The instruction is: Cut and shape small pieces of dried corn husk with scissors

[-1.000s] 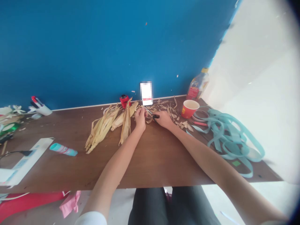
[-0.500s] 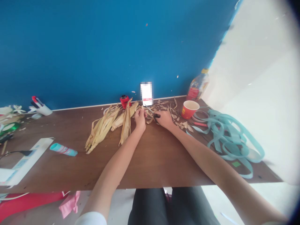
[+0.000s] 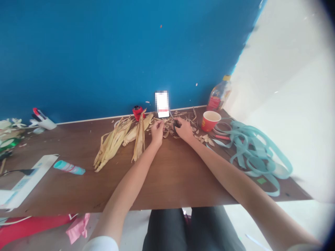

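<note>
My right hand (image 3: 184, 130) is wrapped round the dark handles of a pair of scissors (image 3: 176, 124), whose blades point up and away toward the phone. My left hand (image 3: 157, 133) is closed in a pinch; whatever lies between its fingertips is too small to make out. Around and behind both hands are scattered dried husk scraps (image 3: 167, 132). Just left of my left hand lie dried corn husks (image 3: 112, 146), with a narrow upright-leaning husk (image 3: 139, 141) closest to it. A lit phone (image 3: 162, 104) leans against the wall behind the hands.
A red paper cup (image 3: 209, 123), a bottle (image 3: 219, 94) and a heap of teal ribbon (image 3: 248, 146) are on the right. A red roll (image 3: 138, 113) stands by the wall. Leftward are a glue-stick-like blue tube (image 3: 69, 167), a power strip (image 3: 31, 177) and a pen cup (image 3: 47, 123).
The scissors have swung away from my left hand, their blades now pointing more upright. My hands have drawn slightly apart. The whole view has shifted a little.
</note>
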`<state>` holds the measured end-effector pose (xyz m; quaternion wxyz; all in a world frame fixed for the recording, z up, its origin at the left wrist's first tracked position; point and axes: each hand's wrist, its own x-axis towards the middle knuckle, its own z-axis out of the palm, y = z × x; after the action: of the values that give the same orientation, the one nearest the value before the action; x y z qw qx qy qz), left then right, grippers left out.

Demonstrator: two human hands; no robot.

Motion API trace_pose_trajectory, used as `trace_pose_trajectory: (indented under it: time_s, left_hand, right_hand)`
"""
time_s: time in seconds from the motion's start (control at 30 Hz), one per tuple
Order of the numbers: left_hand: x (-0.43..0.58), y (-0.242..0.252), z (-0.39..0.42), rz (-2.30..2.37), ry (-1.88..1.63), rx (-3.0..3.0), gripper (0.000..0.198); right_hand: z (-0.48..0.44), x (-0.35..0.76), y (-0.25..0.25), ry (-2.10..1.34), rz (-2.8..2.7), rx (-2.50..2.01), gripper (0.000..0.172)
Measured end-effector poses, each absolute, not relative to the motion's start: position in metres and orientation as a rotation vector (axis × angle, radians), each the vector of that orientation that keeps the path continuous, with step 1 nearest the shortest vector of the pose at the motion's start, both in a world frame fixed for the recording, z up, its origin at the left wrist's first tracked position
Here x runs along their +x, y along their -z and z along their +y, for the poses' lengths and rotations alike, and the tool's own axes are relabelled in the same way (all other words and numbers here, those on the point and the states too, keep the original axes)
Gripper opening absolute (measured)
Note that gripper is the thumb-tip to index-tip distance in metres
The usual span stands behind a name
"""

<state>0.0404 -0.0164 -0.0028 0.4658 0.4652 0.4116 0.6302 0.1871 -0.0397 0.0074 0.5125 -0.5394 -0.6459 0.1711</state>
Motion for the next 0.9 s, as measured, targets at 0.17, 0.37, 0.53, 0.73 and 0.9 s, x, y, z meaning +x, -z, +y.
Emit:
trace_pose_trajectory:
  time_s: [0.17, 0.37, 0.53, 0.73, 0.9]
  left_hand:
    - [0.043, 0.001, -0.021, 1.070, -1.458, 1.284, 0.009]
    - [0.046, -0.003, -0.027, 1.079, -1.406, 1.329, 0.002]
    - [0.046, -0.004, -0.028, 1.026, -1.404, 1.276, 0.006]
    - [0.045, -0.002, -0.025, 0.938, -1.407, 1.397, 0.013]
    - [0.044, 0.000, -0.022, 0.955, -1.534, 1.249, 0.029]
  right_hand:
    - [-0.044, 0.187, -0.014, -0.484, -1.487, -1.240, 0.044]
    - [-0.046, 0.188, -0.018, -0.483, -1.506, -1.284, 0.049]
    - [-0.048, 0.186, -0.019, -0.491, -1.547, -1.293, 0.049]
    - [-0.047, 0.185, -0.016, -0.518, -1.578, -1.276, 0.048]
    - [-0.044, 0.186, -0.012, -0.493, -1.589, -1.283, 0.038]
